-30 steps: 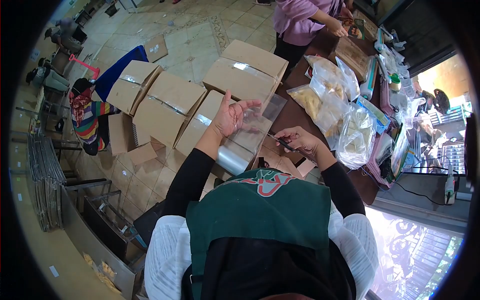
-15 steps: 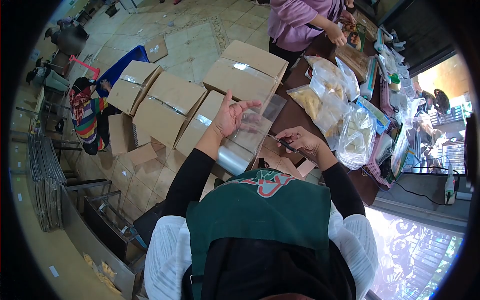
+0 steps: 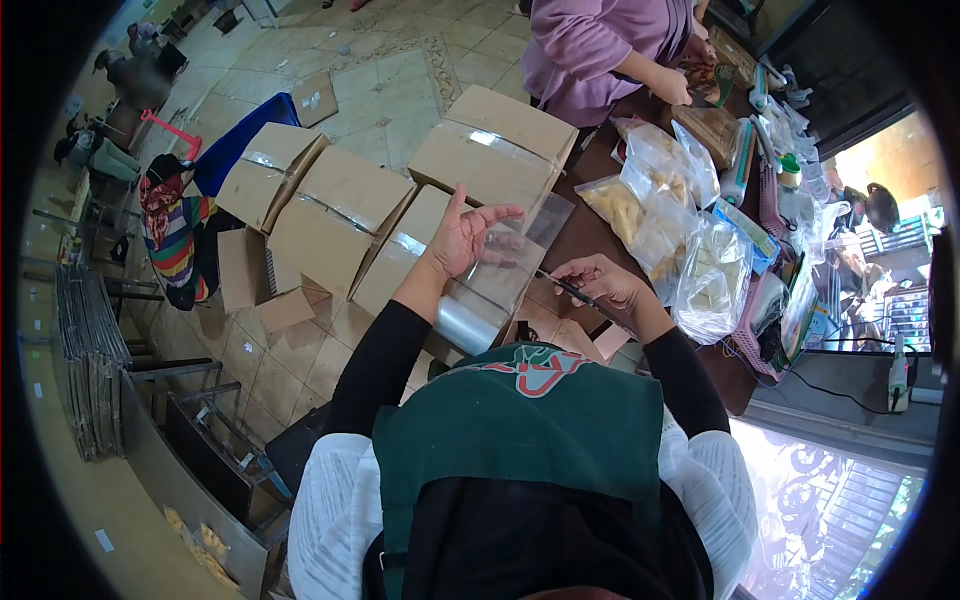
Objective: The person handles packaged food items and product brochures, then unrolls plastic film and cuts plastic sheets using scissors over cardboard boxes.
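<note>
A clear plastic sheet (image 3: 497,285) lies across the cardboard box in front of me, with a shiny roll of film (image 3: 468,318) at its near end. My left hand (image 3: 462,240) is at the sheet's left side, thumb and forefinger stretched apart. Its lower fingers show through the clear plastic. Between the fingers of my right hand (image 3: 605,283) is a slim black tool (image 3: 570,288), its thin tip at the right edge of the sheet. Whether it is a cutter or scissors I cannot make out.
Taped cardboard boxes (image 3: 340,215) stand in a row to the left. On the brown table (image 3: 590,205) at right lie clear bags of yellowish food (image 3: 655,190) and a bag of pale blocks (image 3: 712,275). Beyond, a person in a purple top (image 3: 600,45) works at the table.
The person in purple has leaned a little further left and their hands have shifted slightly. My own hands and the plastic sheet have hardly moved.
</note>
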The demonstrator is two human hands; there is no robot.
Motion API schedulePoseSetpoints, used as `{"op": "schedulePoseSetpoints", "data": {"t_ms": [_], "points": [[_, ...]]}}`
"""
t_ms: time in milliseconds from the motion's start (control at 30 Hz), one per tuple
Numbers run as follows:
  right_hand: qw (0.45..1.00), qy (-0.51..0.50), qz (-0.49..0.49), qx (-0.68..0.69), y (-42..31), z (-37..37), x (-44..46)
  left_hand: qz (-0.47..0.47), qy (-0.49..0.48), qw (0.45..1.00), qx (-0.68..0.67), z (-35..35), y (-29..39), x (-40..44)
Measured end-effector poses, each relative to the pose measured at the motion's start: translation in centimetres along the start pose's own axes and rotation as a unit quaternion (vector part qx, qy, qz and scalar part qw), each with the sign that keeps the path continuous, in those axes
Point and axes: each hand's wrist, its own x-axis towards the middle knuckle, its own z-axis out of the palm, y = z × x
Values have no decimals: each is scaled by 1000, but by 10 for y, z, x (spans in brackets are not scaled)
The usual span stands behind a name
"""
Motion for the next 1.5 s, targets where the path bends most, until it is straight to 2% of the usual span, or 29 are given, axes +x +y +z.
{"op": "schedulePoseSetpoints", "data": {"t_ms": [633,1000,1500], "points": [[1000,-5,-9,-2,3,-5,4,1,4,1000,-8,3,0,1],[1000,-13,5,-2,2,-9,1,-2,20,1000,20,7,3,-2],[999,6,36,-5,-3,-8,-3,-13,-6,1000,7,1,2,-1]]}}
